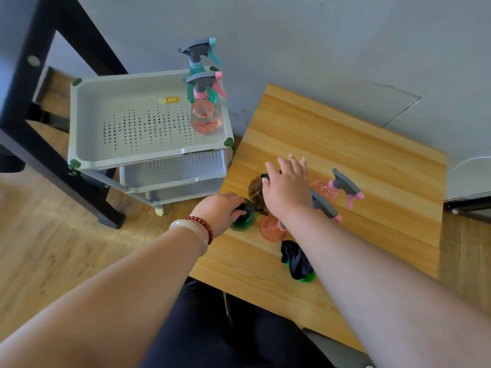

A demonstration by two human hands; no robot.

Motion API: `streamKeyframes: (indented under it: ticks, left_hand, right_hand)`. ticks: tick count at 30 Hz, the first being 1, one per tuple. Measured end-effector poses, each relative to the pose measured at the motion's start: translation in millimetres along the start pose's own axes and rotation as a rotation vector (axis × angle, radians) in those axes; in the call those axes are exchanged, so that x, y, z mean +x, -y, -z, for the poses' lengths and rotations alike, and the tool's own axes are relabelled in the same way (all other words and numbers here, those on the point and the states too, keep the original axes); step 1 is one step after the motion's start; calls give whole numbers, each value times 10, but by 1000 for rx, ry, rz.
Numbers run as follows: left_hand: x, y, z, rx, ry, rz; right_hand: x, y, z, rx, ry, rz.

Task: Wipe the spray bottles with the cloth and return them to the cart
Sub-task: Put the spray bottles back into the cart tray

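A single head-worn wide-angle camera looks steeply down from close above onto the table (372, 144) and cart (87, 115).

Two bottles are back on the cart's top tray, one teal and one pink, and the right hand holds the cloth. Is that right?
Not quite. The head view shows the cloth lying on the table, by the right forearm; the right hand is open over a brown bottle. The teal bottle and pink bottle do stand on the cart's top tray.
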State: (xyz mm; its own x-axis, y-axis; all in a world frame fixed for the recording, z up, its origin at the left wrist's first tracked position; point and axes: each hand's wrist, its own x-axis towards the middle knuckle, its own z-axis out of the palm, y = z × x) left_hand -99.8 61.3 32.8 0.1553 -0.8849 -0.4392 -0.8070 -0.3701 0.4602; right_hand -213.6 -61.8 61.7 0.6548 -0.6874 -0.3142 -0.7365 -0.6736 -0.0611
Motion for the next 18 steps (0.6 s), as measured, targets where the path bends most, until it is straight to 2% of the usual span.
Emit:
streamKeyframes:
  ticks: [5,10,18]
  left_hand:
    - [-178,124,146,-143,-181,71]
    - [-293,260,453,-182,-329,125]
    - [-412,508,992,-282,-624,229]
  right_hand:
    - [8,97,122,70,-55,2]
    - [116,332,292,115,-106,60]
    - [418,732,489,138,-88,108]
